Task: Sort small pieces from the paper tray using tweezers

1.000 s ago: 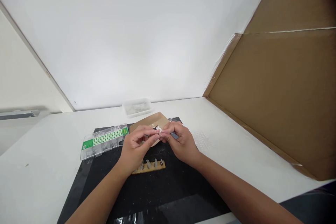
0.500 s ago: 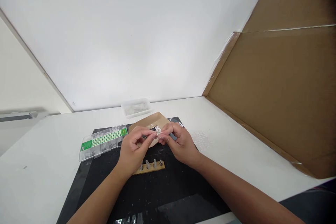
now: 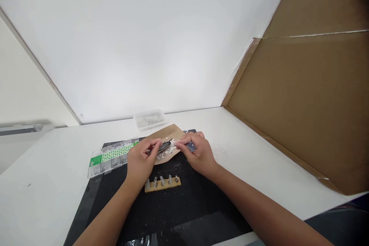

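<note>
My left hand is in a pinch at the left side of the brown paper, its thumb and forefinger together. What lies between those fingertips is too small to make out. Over at the paper's right side, my right hand also pinches, and any piece in it is hidden. Between the two hands a dark, elongated tool rests among white scraps on the paper. Closer to me, a tan strip bears several clear, nail-shaped tips standing upright.
A clear compartment case with a green label lies left on the black mat. Behind the paper is a translucent tray. Small white pieces are spread on the table at right, near a cardboard panel.
My hands, together at the fingertips before, have parted, the left one moving left. The dark tool and white scraps between them now show more, as does the strip's left end.
</note>
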The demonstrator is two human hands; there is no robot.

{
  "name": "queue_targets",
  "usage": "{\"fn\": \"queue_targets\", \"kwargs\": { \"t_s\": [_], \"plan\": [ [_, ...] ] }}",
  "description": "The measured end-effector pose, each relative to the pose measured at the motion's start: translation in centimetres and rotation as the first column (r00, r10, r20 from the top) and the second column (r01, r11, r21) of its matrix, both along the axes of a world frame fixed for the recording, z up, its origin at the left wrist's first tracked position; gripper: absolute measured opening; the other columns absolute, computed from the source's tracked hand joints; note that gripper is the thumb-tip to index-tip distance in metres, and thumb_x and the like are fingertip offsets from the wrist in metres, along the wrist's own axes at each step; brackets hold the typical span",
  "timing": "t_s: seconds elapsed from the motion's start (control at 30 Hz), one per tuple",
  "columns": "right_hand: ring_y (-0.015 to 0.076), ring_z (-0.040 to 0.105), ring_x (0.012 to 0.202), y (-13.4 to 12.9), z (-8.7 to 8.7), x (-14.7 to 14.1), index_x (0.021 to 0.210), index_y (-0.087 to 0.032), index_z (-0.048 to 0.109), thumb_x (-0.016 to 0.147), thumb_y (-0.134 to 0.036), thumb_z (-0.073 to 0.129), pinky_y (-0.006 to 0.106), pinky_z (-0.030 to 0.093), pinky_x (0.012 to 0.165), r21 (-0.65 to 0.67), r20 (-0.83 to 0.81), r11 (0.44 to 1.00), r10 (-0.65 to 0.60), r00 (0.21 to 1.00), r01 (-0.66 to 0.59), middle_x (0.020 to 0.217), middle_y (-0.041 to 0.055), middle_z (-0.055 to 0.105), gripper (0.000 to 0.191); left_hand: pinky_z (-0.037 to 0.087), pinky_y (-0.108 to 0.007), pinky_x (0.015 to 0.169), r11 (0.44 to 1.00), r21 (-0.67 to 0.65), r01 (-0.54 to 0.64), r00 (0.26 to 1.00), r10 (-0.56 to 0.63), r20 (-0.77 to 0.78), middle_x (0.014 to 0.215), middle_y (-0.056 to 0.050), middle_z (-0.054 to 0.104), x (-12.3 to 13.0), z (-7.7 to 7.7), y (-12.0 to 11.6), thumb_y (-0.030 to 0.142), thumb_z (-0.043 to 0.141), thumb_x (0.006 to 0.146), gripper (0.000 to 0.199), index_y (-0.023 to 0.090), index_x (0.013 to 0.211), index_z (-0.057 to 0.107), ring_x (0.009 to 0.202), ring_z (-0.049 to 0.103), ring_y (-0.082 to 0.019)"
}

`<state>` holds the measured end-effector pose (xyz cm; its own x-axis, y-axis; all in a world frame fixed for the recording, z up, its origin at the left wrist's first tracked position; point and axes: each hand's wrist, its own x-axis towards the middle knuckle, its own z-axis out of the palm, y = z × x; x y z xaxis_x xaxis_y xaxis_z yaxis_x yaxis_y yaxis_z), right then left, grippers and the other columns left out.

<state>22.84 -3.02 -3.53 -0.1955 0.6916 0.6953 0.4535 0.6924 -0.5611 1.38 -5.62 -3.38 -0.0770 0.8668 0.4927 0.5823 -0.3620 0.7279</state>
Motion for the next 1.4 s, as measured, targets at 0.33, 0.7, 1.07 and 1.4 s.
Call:
{"fn": "queue_targets", "kwargs": {
  "t_s": [0.33, 0.7, 1.07, 1.4],
  "plan": [
    [0.0147, 0.066, 0.068, 0.2, 0.0, 0.2, 0.083, -0.024, 0.063, 0.1, -0.034, 0.067, 0.039, 0.033, 0.077, 0.18, 0.187, 0.984, -0.047, 0.981, 0.013, 0.077, -0.0027, 0.074, 0.02, 0.051, -0.027, 0.063, 0.995, -0.056, 0.077, 0.991, -0.07, 0.113, 0.086, -0.001, 0.078, -0.1, 0.4, 0.1, 0.045, 0.07, 0.094, 0.022, 0.027, 0.09, 0.081, 0.068, 0.068, -0.016],
    [0.0109, 0.061, 0.065, -0.2, 0.3, 0.5, 0.076, -0.025, 0.061, 0.102, -0.029, 0.063, 0.038, 0.03, 0.076, 0.313, 0.335, 0.95, -0.105, 0.936, -0.005, 0.079, -0.005, 0.074, 0.027, 0.052, -0.025, 0.059, 0.933, -0.126, 0.337, 0.897, -0.279, 0.342, 0.096, -0.005, 0.075, 1.0, 0.6, 0.0, 0.044, 0.069, 0.094, 0.025, 0.023, 0.1, 0.081, 0.062, 0.063, -0.011],
    [0.0113, 0.057, 0.063, -0.4, 0.9, 0.4, 0.069, -0.024, 0.054, 0.103, -0.028, 0.06, 0.036, 0.037, 0.076, 0.352, 0.45, 0.93, -0.074, 0.89, -0.101, 0.077, -0.0057, 0.074, 0.035, 0.048, -0.023, 0.049, 0.909, -0.205, 0.363, 0.855, -0.237, 0.462, 0.059, 0.001, 0.068, 1.1, 0.8, -0.3, 0.044, 0.078, 0.087, 0.027, 0.021, 0.099, 0.082, 0.048, 0.058, -0.011],
    [0.0117, 0.063, 0.068, -0.7, 1.0, 0.5, 0.072, -0.024, 0.054, 0.1, -0.024, 0.064, 0.036, 0.037, 0.077, 0.392, 0.427, 0.909, -0.039, 0.903, -0.146, 0.081, -0.0061, 0.076, 0.03, 0.044, -0.022, 0.044, 0.879, -0.219, 0.423, 0.835, -0.285, 0.47, 0.073, -0.004, 0.075, 1.0, 0.5, -0.5, 0.044, 0.079, 0.086, 0.026, 0.019, 0.094, 0.08, 0.045, 0.056, -0.009]
  ]
}}
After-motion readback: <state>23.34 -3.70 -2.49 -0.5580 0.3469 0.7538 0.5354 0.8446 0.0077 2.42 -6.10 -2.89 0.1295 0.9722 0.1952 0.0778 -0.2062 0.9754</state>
